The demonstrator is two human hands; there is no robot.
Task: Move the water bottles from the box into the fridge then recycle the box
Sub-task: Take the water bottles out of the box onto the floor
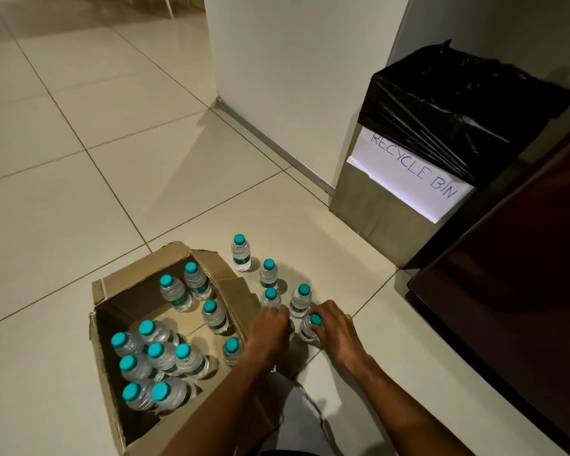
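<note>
An open cardboard box (109, 311) sits on the tiled floor with several small clear water bottles with teal caps (163, 358) standing inside. Several more bottles (242, 253) stand on the floor to the right of the box. My right hand (334, 330) grips the top of one floor bottle (311, 325). My left hand (268, 327) curls over another bottle just left of it; that bottle is almost fully hidden under the hand. The dark brown fridge (514, 307) stands at the right with its door closed.
A steel bin (379, 212) lined with a black bag and labelled "RECYCLE BIN" stands by the fridge, behind the bottles. A white wall corner (277, 77) juts out behind it. Bare floor tiles (79, 159) stretch to the left and back.
</note>
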